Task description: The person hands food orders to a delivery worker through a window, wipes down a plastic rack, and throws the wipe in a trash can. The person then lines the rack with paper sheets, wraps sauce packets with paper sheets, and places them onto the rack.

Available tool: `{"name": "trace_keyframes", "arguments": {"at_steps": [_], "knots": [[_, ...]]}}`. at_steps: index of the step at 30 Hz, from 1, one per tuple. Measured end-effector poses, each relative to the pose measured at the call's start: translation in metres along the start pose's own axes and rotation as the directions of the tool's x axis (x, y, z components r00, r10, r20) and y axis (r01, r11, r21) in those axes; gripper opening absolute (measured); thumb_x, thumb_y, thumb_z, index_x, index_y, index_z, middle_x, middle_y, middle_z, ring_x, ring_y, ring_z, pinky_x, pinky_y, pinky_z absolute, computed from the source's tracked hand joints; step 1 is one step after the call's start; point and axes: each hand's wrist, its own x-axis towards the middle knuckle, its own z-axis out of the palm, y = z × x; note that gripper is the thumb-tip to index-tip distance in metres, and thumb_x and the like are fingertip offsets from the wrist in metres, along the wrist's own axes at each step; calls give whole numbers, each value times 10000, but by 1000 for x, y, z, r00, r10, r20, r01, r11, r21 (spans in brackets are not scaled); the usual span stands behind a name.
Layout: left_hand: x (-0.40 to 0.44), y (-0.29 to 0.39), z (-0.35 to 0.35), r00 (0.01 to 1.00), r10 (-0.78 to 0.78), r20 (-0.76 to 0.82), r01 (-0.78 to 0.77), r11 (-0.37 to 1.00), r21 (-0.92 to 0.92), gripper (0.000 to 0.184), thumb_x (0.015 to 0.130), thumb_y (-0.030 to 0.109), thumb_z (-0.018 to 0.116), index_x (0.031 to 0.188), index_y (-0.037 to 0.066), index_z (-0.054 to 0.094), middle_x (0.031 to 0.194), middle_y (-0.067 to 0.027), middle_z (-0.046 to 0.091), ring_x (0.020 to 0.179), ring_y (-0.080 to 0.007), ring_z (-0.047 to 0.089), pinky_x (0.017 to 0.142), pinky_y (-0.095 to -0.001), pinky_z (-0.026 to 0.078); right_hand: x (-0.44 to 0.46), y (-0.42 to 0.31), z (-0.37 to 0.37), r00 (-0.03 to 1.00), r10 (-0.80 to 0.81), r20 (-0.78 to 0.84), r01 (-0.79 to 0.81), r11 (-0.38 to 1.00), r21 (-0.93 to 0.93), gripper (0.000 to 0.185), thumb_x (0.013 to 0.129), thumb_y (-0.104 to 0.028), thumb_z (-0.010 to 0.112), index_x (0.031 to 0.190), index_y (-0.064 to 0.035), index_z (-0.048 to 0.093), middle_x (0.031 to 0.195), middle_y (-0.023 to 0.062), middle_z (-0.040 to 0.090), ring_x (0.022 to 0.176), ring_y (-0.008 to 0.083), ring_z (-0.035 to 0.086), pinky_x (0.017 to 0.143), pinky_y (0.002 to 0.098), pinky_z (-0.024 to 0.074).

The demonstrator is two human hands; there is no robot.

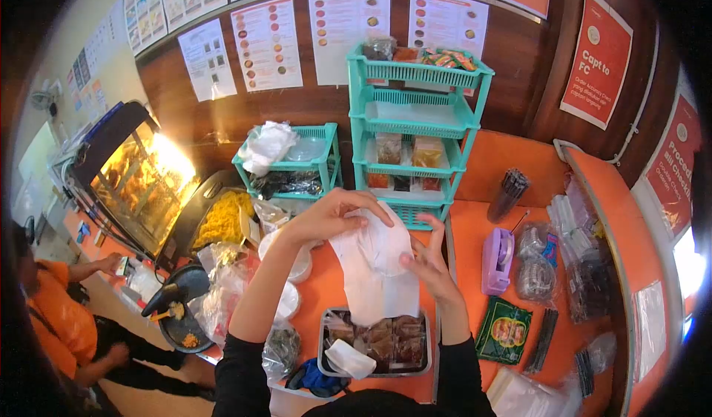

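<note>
Above the orange counter, my left hand (341,217) grips the upper left edge of a white paper sheet (378,287) with bent fingers. The sheet is partly folded over, and its lower end hangs above a metal tray (322,346). At the sheet's right edge is my right hand (434,265), its fingers spread and curved, with a fingertip appearing to touch the paper. Small sachets (408,339) of dark contents fill the tray below. A folded white piece (350,359) lies over the tray's front left.
A turquoise shelf rack (415,72) stands behind my hands. To the right are a purple tape dispenser (497,261), a green packet (504,332) and black straws (509,194). At left are yellow food (226,217), a mortar (185,328) and a person in orange (67,313).
</note>
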Motion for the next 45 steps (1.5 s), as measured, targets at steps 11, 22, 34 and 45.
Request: {"name": "trace_keyframes", "arguments": {"at_steps": [11, 22, 34, 45], "knots": [[97, 16, -72, 992, -34, -122, 22, 995, -98, 490, 727, 8, 649, 1208, 14, 556, 1255, -80, 540, 1156, -166, 493, 1003, -317, 372, 40, -21, -106, 996, -94, -8, 87, 947, -310, 208, 751, -22, 663, 957, -29, 642, 975, 53, 632, 922, 132, 564, 846, 273, 419], [162, -86, -105, 795, 329, -510, 166, 690, 705, 575, 624, 28, 563, 1189, -63, 499, 1250, -271, 456, 1145, -401, 467, 967, -391, 393, 221, -94, -121, 853, -505, -129, -64, 146, -987, 270, 712, -79, 622, 942, 57, 588, 915, 200, 614, 880, 313, 611, 777, 348, 471], [231, -86, -130, 696, -370, -615, 713, 459, 531, 342, 553, 84, 574, 857, -65, 617, 982, -263, 620, 943, -351, 616, 775, -372, 507, 312, -84, -174, 977, -82, -197, -210, -207, -955, 305, 661, -154, 573, 876, 54, 633, 998, 262, 614, 961, 379, 587, 841, 396, 469], [243, -101, -125, 632, -521, -574, 756, 249, 606, 448, 651, 99, 518, 1064, -45, 616, 1169, -230, 572, 1102, -330, 560, 907, -376, 463, 307, -86, -158, 930, 59, -363, -332, -290, -897, 378, 615, -53, 525, 957, 56, 645, 1036, 274, 609, 1000, 370, 601, 846, 389, 491]]}}
